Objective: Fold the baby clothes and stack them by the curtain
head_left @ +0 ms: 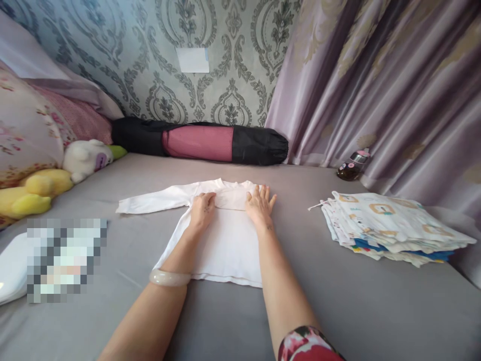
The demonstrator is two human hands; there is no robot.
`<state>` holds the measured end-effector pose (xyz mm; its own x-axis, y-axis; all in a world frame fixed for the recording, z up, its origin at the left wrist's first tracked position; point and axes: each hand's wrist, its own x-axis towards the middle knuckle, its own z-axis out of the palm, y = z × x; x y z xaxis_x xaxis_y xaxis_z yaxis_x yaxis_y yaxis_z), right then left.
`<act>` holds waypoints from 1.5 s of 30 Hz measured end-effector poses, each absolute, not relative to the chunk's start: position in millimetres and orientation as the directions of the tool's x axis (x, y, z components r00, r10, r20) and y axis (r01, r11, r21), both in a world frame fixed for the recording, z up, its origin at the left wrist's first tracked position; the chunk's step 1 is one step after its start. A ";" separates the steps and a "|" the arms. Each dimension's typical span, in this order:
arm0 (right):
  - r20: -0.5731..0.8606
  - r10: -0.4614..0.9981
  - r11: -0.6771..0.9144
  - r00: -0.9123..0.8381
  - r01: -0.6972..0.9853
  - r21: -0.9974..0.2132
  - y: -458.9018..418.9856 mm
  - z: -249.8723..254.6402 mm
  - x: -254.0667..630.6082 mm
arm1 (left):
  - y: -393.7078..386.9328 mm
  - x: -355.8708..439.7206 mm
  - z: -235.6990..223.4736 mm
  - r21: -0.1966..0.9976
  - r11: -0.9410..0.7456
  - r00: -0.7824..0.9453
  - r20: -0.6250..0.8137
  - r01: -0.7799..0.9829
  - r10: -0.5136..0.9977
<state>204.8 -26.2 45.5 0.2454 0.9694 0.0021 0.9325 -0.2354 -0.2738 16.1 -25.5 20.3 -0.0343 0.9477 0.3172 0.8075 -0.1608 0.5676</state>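
Note:
A small white long-sleeved shirt (229, 245) lies spread on the grey bed sheet, its neckline away from me. One sleeve stretches out to the left, and the other lies folded across the chest. My left hand (203, 210) is closed, fingers curled together at the end of the folded sleeve. At the shirt's right shoulder edge, my right hand (260, 204) presses down flat with its fingers spread. A pale bangle circles my left wrist.
To the right are a stack of folded printed cloths (391, 220) and a dark bottle (351, 168). A black and pink rolled bag (199, 143) lies along the wall. Plush toys (88, 158), a white object (15, 265) and a blurred-out item (69, 260) are at left.

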 end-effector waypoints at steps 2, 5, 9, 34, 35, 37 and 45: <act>-0.009 0.961 -0.269 0.276 0.928 -0.259 -25.5 44.2 209.9 | -25.0 15.5 19.4 0.557 -0.155 -0.034 0.314 0.816 0.949; -0.055 0.952 -0.304 0.300 0.921 -0.242 -24.2 39.2 214.6 | -24.0 14.4 17.8 0.515 -0.151 -0.019 0.310 0.844 0.950; -0.064 0.950 -0.313 0.307 0.920 -0.235 -22.6 35.8 214.2 | -22.9 12.9 13.7 0.428 -0.163 0.015 0.328 0.889 0.944; 0.018 0.971 0.231 -0.237 0.926 -0.299 -36.6 37.9 157.2 | -36.1 28.9 17.0 0.290 -0.228 0.187 0.162 0.929 0.969; 0.018 0.977 0.208 -0.212 0.934 -0.292 -35.8 37.4 158.9 | -36.0 28.4 16.7 0.291 -0.225 0.187 0.152 0.930 0.970; 0.015 0.988 0.150 -0.152 0.949 -0.278 -34.0 36.5 162.5 | -36.2 27.9 15.9 0.291 -0.218 0.183 0.144 0.931 0.973; -0.034 0.994 -0.111 0.106 0.966 -0.233 -23.3 34.5 185.0 | -40.7 30.4 17.1 0.263 -0.197 0.171 0.121 0.944 0.978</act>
<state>185.0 -23.3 34.5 0.1063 0.9937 -0.0342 0.9660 -0.1114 -0.2332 30.4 -40.7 17.1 0.1705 0.9779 0.1207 0.9444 -0.1972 0.2632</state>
